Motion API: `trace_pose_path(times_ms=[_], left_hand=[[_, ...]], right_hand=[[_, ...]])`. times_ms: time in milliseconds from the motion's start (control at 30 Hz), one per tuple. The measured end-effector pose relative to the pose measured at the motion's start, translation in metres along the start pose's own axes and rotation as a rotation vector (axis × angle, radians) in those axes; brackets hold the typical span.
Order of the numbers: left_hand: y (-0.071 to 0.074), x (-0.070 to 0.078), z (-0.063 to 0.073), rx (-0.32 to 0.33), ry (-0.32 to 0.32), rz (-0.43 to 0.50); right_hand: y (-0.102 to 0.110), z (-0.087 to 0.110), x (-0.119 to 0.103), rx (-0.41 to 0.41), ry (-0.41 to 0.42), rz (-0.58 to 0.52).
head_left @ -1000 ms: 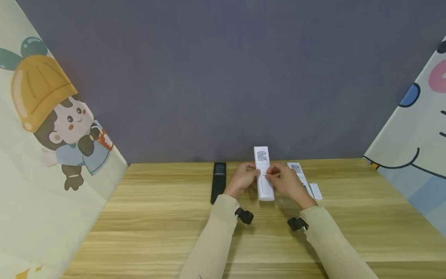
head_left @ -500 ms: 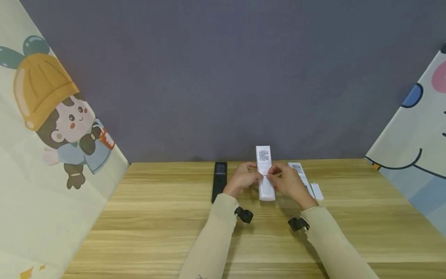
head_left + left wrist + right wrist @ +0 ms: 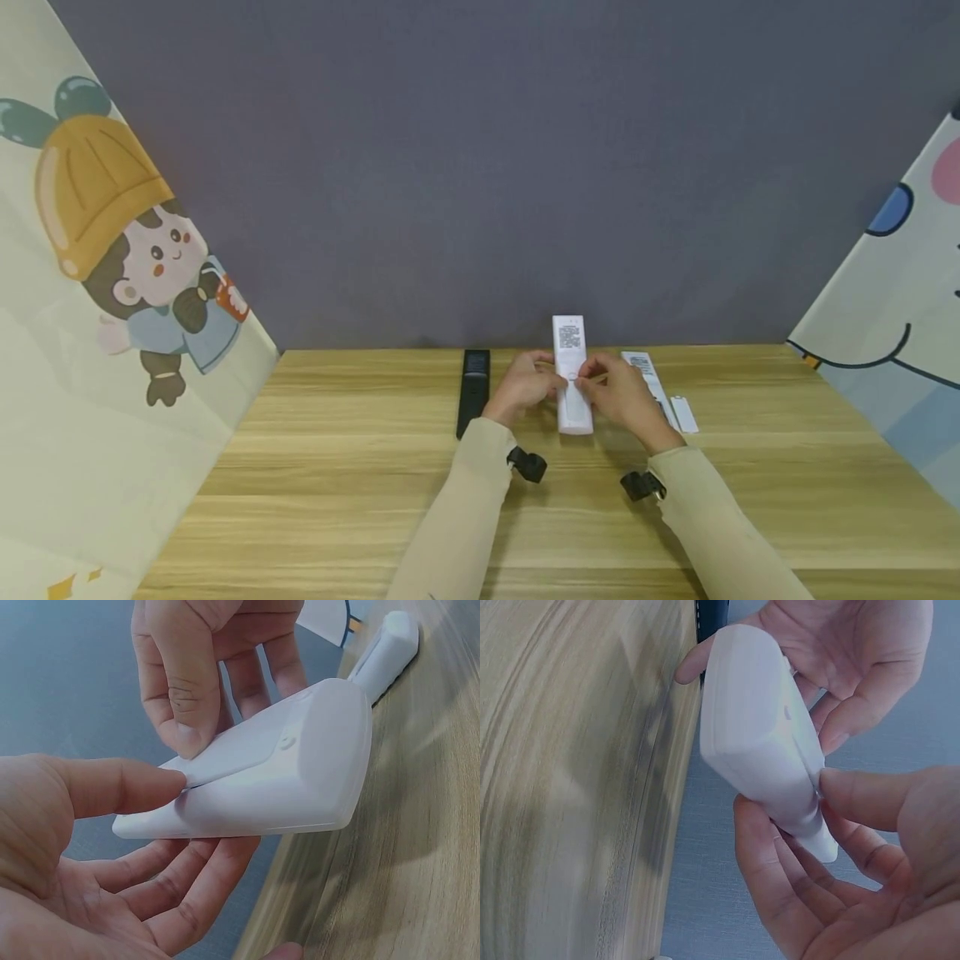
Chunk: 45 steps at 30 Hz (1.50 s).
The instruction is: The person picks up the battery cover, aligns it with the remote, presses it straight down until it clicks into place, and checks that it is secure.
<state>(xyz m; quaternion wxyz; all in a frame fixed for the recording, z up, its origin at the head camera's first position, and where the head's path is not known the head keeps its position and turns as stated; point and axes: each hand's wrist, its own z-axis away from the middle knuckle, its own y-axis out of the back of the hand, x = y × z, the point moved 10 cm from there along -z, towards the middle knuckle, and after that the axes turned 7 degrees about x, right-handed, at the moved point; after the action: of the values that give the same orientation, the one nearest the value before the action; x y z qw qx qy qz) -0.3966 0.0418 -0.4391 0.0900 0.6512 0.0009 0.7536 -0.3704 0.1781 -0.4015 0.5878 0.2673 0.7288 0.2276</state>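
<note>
A white remote control (image 3: 570, 350), its labelled back showing, is held over the table between both hands. My left hand (image 3: 527, 383) grips its left side, with fingers beneath and the thumb at the seam of the battery cover (image 3: 247, 748). From the right, my right hand (image 3: 617, 392) holds it too, its thumb pressed at the cover's edge and fingers under the body. The cover sits in the back, with a thin dark gap along its seam by the left thumb in the left wrist view.
A black remote control (image 3: 472, 392) lies on the wooden table (image 3: 337, 500) to the left. Right of the hands lie a second white remote control (image 3: 643, 367) and a loose white battery cover (image 3: 684, 414). A grey wall panel (image 3: 450, 183) stands behind.
My left thumb has slid from the held remote's side edge inward onto its back, near the right thumb. The grip otherwise stays, and the view has shifted slightly.
</note>
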Motion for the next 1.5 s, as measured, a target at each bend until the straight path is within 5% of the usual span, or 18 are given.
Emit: trace_pose_path(times_ms=[1500], left_hand=[[-0.002, 0.010, -0.005, 0.051, -0.046, -0.047]], right_hand=[[-0.001, -0.015, 0.004, 0.014, 0.030, 0.075]])
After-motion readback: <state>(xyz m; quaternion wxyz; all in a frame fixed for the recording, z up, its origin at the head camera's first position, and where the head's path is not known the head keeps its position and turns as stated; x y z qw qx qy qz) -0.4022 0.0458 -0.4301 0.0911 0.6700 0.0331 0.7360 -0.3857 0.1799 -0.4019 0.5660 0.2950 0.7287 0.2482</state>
